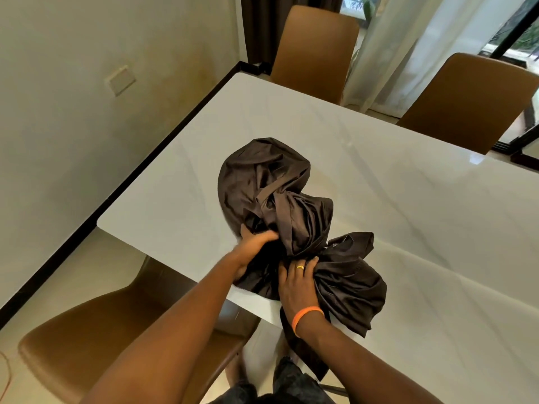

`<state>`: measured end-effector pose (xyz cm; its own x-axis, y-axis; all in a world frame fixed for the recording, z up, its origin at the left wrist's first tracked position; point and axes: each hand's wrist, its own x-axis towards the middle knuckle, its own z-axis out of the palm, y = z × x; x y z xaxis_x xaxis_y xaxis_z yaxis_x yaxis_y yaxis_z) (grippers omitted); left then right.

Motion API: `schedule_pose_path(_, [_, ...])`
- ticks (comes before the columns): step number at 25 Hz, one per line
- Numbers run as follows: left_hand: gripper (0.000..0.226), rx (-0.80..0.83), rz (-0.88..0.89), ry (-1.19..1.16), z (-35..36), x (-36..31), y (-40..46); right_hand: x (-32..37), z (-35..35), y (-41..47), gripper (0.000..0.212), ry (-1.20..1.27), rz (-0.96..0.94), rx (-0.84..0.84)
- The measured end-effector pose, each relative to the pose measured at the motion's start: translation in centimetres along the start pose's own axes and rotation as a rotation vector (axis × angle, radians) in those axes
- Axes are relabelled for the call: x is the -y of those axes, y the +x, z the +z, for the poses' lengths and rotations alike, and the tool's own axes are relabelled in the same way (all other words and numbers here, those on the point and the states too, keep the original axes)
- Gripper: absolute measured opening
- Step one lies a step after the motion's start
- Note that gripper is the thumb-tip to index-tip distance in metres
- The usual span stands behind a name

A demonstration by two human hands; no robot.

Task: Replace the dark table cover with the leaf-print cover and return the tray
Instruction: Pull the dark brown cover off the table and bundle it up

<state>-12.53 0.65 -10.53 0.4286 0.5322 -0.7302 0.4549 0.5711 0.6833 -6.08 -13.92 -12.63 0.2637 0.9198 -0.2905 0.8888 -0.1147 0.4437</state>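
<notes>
Dark table cover (280, 199): lying bunched in a crumpled heap on the white table (408, 205), near the table's near edge and closer to its left corner; one end is spilling over that near edge and hanging down toward the floor. The rest of the tabletop is showing bare and glossy.

Left hand (250, 249): reaching in from the near edge, its fingers curling into the folds at the left side of the heap and gripping the cloth.

Right hand (297, 281): lying over the heap just beside the near edge, fingers bending down into the fabric and holding it. A gold ring (300, 267) is sitting on one finger; an orange wristband (306, 316) is circling the wrist.

Seating: one brown chair (96, 330) is standing at the near edge by the left corner; a second chair (315, 51) is standing past the far left corner, and a third chair (472, 103) along the far edge.

Surroundings: a cream wall (73, 83) with a switch plate (120, 80) is running along the table's left edge; white curtains (408, 48) are hanging beyond the far edge.
</notes>
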Motion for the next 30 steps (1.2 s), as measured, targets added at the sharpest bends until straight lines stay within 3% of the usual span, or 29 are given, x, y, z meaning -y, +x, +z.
schedule_pose_path(2, [0.137, 0.074, 0.041, -0.22, 0.3, -1.4, 0.3, 0.0, 0.0, -0.2, 0.054, 0.017, -0.011, -0.003])
schedule_pose_path(4, [0.156, 0.036, 0.032, -0.222, 1.1, -2.6, 0.7, -0.1, 0.0, -0.4, 0.057, 0.04, -0.017, 0.0])
schedule_pose_path(8, [0.156, 0.111, -0.062, -0.356, 0.9, -4.0, 2.1, -0.5, 0.2, -0.6, 0.06, 0.126, -0.052, 0.007])
schedule_pose_path(10, [0.157, 0.069, -0.047, -0.161, 2.1, -5.1, 2.1, -0.8, 0.2, -0.6, 0.063, 0.161, -0.08, 0.038])
schedule_pose_path(12, [0.151, -0.082, 0.054, 0.283, 4.0, -5.3, 2.1, -0.9, 0.3, -0.6, 0.065, 0.192, -0.084, 0.067])
schedule_pose_path(15, [0.109, -0.16, 0.244, 0.706, 5.5, -4.1, 2.1, -1.3, -0.1, -1.4, 0.057, 0.409, -0.064, 0.004])
schedule_pose_path(18, [0.082, -0.24, 0.426, 0.896, 5.3, -2.7, 1.8, -2.2, 0.3, -3.6, 0.023, 0.439, -0.162, -0.375])
schedule_pose_path(19, [0.079, -0.263, 0.463, 0.933, 5.3, -2.3, 1.8, -2.8, 0.8, -4.5, 0.021, 0.446, -0.157, -0.516])
schedule_pose_path(21, [0.078, -0.282, 0.491, 0.954, 5.5, -1.9, 1.7, -5.1, 1.4, -6.2, 0.055, 0.479, 0.035, -0.589])
schedule_pose_path(23, [0.074, -0.27, 0.506, 0.951, 5.6, -1.8, 1.7, -8.1, 2.4, -7.6, 0.105, 0.635, 0.422, -0.427])
schedule_pose_path(25, [0.069, -0.224, 0.534, 0.942, 5.3, -1.9, 1.9, -10.6, 3.2, -8.3, 0.128, 1.028, 0.786, -0.22])
schedule_pose_path(27, [0.069, -0.132, 0.544, 0.937, 5.0, -2.2, 2.2, -12.4, 3.6, -7.9, 0.109, 1.519, 0.836, -0.09])
schedule_pose_path(29, [0.06, -0.009, 0.564, 0.97, 5.0, -2.6, 2.3, -14.2, 3.5, -6.5, 0.072, 1.556, 0.803, -0.135])
schedule_pose_path(30, [0.052, 0.057, 0.582, 1.009, 5.2, -2.9, 2.3, -15.3, 3.3, -5.5, 0.067, 1.479, 0.788, -0.214])
